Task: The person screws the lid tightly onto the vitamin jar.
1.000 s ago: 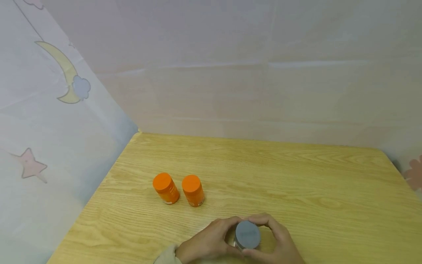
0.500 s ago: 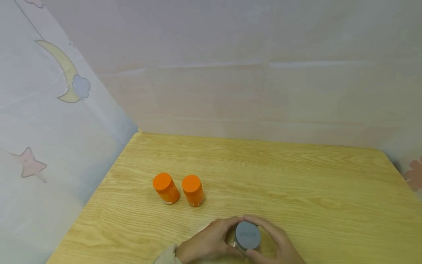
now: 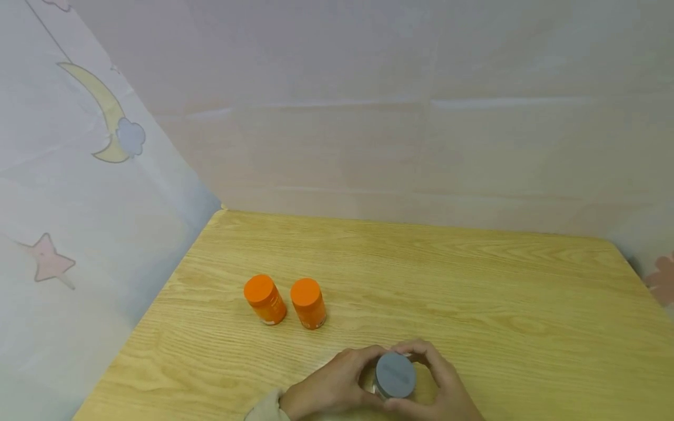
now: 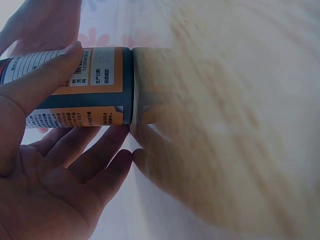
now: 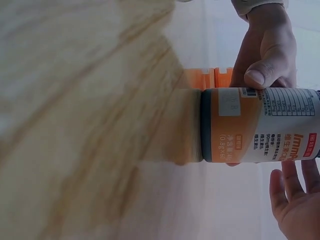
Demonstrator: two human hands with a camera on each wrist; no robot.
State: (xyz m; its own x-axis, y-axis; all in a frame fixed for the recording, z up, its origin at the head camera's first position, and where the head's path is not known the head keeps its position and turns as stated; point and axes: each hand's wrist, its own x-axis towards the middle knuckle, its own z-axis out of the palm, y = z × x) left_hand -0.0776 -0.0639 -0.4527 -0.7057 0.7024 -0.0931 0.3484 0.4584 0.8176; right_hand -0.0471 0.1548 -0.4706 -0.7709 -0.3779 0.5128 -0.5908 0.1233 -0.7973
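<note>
A vitamin bottle (image 5: 240, 125) with a white and orange label stands upright on the wooden table, near its front. Its grey lid (image 3: 396, 374) faces up in the head view. My left hand (image 3: 337, 380) grips the bottle's body from the left, the thumb (image 4: 55, 72) lying across the label. From the right, my right hand (image 3: 447, 386) curves round the top and holds the lid between thumb and fingers. In the left wrist view the bottle's dark base meets the tabletop; the lid lies outside that picture.
Two orange bottles with orange lids, one on the left (image 3: 265, 301) and one beside it (image 3: 308, 304), stand farther back on the table (image 3: 474, 280). Pale printed cloth (image 3: 337, 146) hangs behind the table and along its left side.
The marking on the lid has turned to a slant. My right hand's fingers shifted along the lid's edge, then came round it again. My left hand and the orange bottles stay put.
</note>
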